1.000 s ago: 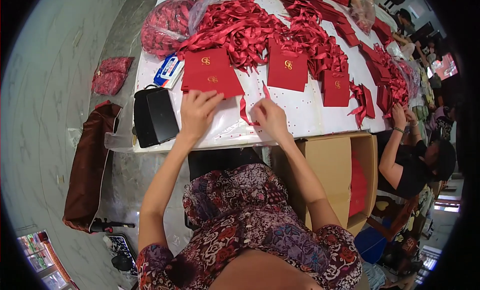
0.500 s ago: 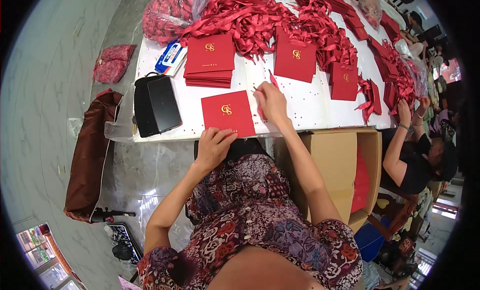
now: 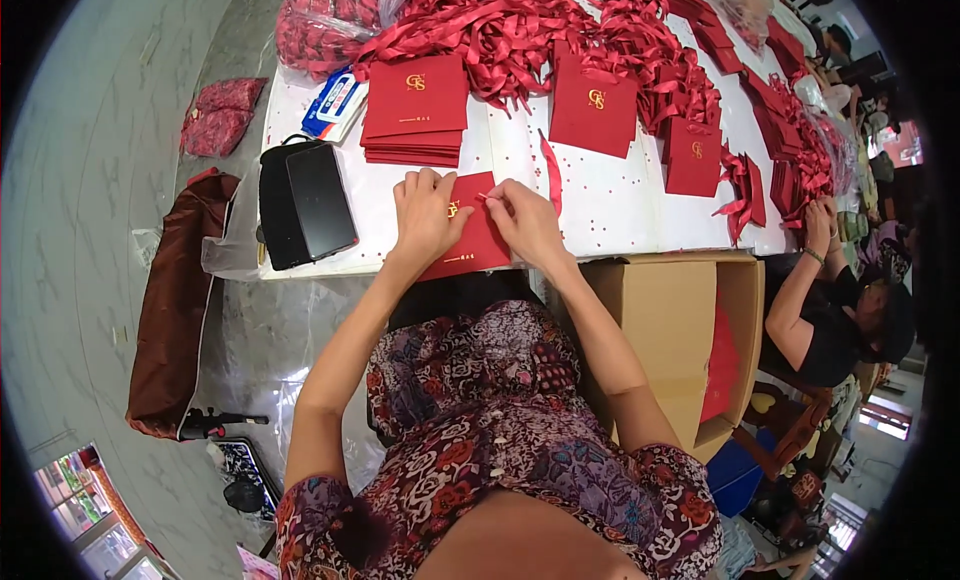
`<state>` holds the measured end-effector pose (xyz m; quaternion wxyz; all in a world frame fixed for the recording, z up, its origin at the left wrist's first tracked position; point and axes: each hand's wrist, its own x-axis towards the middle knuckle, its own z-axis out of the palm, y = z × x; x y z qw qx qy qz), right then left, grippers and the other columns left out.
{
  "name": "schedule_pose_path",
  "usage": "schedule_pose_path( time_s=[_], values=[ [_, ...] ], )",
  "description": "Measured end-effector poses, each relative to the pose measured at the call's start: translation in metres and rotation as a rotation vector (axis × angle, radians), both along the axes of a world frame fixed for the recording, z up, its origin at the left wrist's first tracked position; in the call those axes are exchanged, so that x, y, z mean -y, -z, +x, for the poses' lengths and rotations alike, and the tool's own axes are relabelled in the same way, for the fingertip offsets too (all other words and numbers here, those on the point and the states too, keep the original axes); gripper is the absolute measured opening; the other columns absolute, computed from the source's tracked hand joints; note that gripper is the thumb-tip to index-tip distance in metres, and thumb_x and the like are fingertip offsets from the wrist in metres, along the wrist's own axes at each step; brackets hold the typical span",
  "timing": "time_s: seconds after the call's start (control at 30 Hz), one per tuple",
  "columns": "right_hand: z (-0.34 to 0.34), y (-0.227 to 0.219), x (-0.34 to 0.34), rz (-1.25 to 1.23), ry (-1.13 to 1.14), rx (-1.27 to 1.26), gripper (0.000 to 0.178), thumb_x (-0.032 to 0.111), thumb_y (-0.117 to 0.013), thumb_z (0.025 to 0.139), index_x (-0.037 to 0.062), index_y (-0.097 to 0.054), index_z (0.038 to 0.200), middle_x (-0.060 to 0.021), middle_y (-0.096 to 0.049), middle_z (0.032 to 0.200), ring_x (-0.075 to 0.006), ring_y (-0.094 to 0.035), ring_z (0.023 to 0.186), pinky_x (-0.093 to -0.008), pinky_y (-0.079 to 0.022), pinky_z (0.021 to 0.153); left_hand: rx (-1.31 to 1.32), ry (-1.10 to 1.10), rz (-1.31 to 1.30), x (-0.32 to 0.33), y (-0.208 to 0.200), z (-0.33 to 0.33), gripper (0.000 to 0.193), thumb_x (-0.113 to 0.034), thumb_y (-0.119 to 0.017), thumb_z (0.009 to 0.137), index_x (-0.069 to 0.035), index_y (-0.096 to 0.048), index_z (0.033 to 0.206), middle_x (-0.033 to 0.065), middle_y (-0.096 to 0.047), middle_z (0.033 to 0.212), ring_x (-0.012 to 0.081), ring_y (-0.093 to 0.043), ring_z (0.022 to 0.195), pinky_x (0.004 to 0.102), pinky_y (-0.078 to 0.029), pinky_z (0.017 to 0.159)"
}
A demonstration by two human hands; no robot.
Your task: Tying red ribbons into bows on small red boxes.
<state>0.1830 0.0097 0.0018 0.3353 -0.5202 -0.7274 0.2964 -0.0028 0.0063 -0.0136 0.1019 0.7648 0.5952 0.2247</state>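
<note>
Taking the red card (image 3: 476,248) as the clock's centre, with 12 o'clock pointing away from the person, its near edge lies along the near edge of the white table (image 3: 610,205); whether it juts past cannot be told. The left hand (image 3: 424,216) lies over the card's left part, fingers spread, the thumb resting on its face and covering some of the gold emblem. The right hand (image 3: 524,222) is at the card's right edge, thumb and forefinger pinched around a small pale tip too fine to identify. A stack of red cards (image 3: 415,98) sits near, between 11 and 12 o'clock, its lower edge just short of the card. A loose ribbon (image 3: 551,175) stands at 2 o'clock. Room to move runs at 3 o'clock, across white tabletop sprinkled with red specks; a narrower white strip separates the left hand from the phone (image 3: 321,202) at 9. Heaped ribbons (image 3: 480,40) bound the reach at 12, and a cardboard box (image 3: 660,330) sits below the table edge at 4.
</note>
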Motion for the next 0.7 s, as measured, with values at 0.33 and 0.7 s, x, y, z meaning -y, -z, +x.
schedule_pose_path(
  time_s=[0.33, 0.7],
  values=[
    [-0.008, 0.013, -0.006, -0.02, 0.008, 0.072, 0.015, 0.016, -0.064, 0.087, 0.0015, -0.062, 0.087, -0.0166, -0.067, 0.076, -0.0359, -0.065, 0.071, -0.0445, -0.05, 0.064, 0.087, 0.02, 0.069, -0.008, -0.002, 0.0, 0.037, -0.019, -0.08, 0.073, -0.004, -0.063, 0.102, 0.0114, -0.062, 0.093, 0.0298, -0.056, 0.092, 0.0423, -0.035, 0.084],
    [-0.003, 0.003, -0.012, -0.349, 0.131, -0.037, 0.021, 0.022, -0.068, 0.078, 0.0016, -0.065, 0.078, -0.0122, -0.065, 0.065, -0.0282, -0.066, 0.063, -0.0383, -0.052, 0.063, 0.172, -0.034, 0.048, 0.002, -0.008, 0.018, 0.023, -0.01, -0.073, 0.076, -0.011, -0.069, 0.099, 0.01, -0.069, 0.081, 0.028, -0.061, 0.078, 0.0398, -0.035, 0.084]
  ],
)
